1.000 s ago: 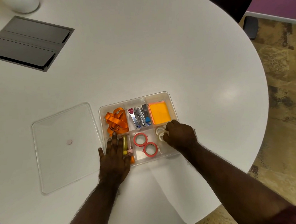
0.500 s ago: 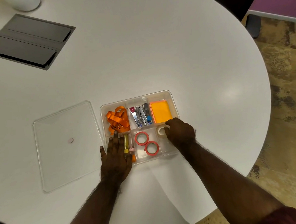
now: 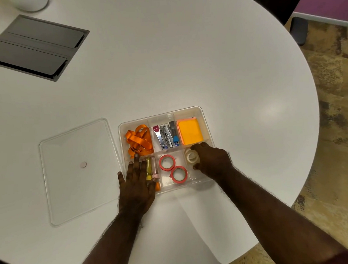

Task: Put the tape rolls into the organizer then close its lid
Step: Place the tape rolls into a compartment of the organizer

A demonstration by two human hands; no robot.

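white tape rolls (image 3: 191, 157): two pale rolls stacked/overlapping in the organizer's near-right compartment, sitting right at 9 o'clock of the right hand, between its thumb and index tip
right hand (image 3: 212, 162): curled over that compartment, fingers (image 3: 196, 146) hooked around the far side of the rolls, thumb at the near side; looks like it's touching them, but can't tell if it's really gripping
red tape rolls (image 3: 173, 168): two red-rimmed rolls lying flat in the near-middle compartment, one at 5 o'clock of the other, just touching
left hand (image 3: 136, 182): flat, fingers spread wide, pressing on the near-left corner, holding nothing; it partly covers the yellow and pink markers (image 3: 151, 168)
organizer (image 3: 202, 117): clear six-compartment box; far row has an orange ribbon (image 3: 139, 141), metal staplers/clippers (image 3: 166, 135), orange sticky notes (image 3: 190, 131)
lid (image 3: 77, 170): clear, lying flat at 9 o'clock of the box, just beside it, so the box is open
surface (image 3: 185, 59): round white table, grey hatch (image 3: 33, 46) at 11 o'clock
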